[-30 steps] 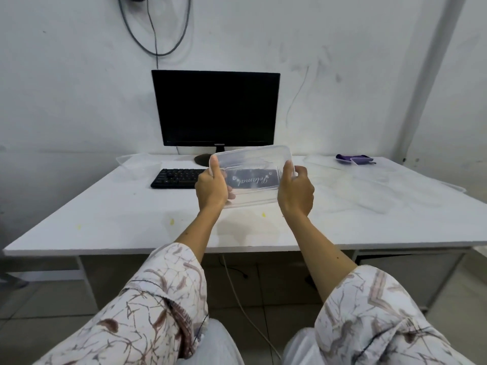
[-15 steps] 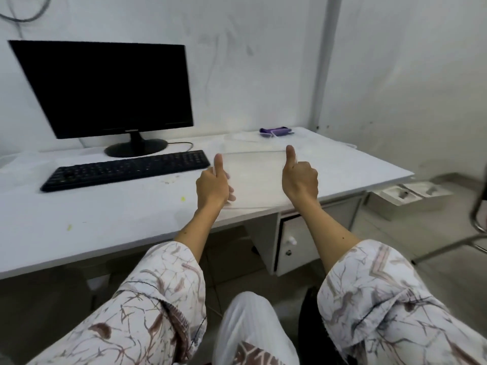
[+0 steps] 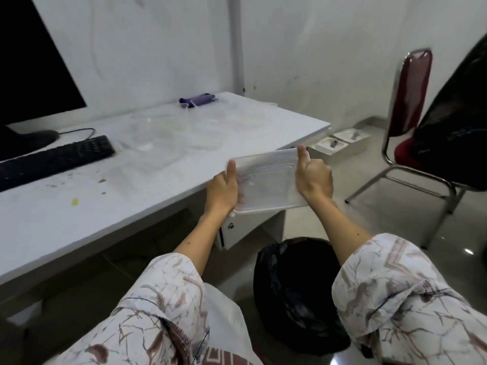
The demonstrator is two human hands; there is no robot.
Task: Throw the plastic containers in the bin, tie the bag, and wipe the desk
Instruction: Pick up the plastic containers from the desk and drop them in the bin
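Head view: left hand (image 3: 222,189) and right hand (image 3: 313,177) grip clear plastic container (image 3: 266,180) by its short ends, thumbs on top, fingers curled beneath, held off bench (image 3: 79,219) right edge, above black-bagged bin (image 3: 297,293) on floor. Not yet dropped; more clear containers (image 3: 168,133) on bench; bag untied; stains unwiped. Keyboard (image 3: 52,159), chair (image 3: 411,114) nearby, path clear.

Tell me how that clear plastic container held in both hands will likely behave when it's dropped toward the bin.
The clear plastic container looks thin-walled and empty, so probably light and somewhat flexible. The left hand and right hand grip its short ends, suggesting it may bow. Being broad and light, it could catch on the black bin bag rim.
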